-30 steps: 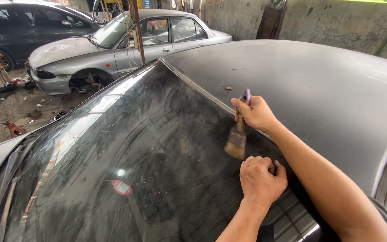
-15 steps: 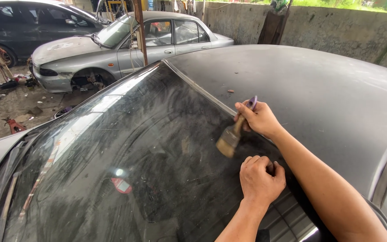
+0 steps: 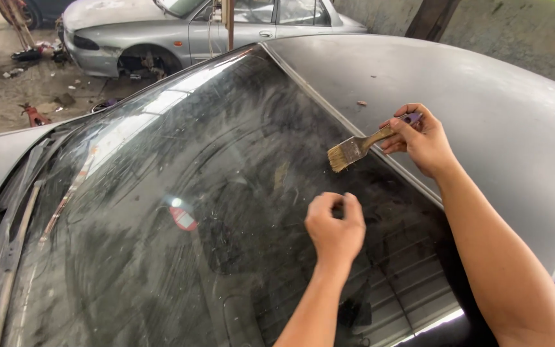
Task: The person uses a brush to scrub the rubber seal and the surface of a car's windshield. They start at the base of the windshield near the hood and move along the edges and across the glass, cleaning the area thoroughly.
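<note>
The right hand [image 3: 422,138] grips the paintbrush [image 3: 362,144], whose bristles have lifted off the dusty windshield [image 3: 181,193] near its top edge by the roof [image 3: 483,83]; the left hand [image 3: 335,225], loosely clenched, has slid lower on the glass

I log the right hand [image 3: 422,142] at upper right of frame, grip closed, forearm running down to the lower right corner. Left hand [image 3: 335,226] sits at centre, fingers curled into a loose fist, forearm entering from the bottom edge.
</note>
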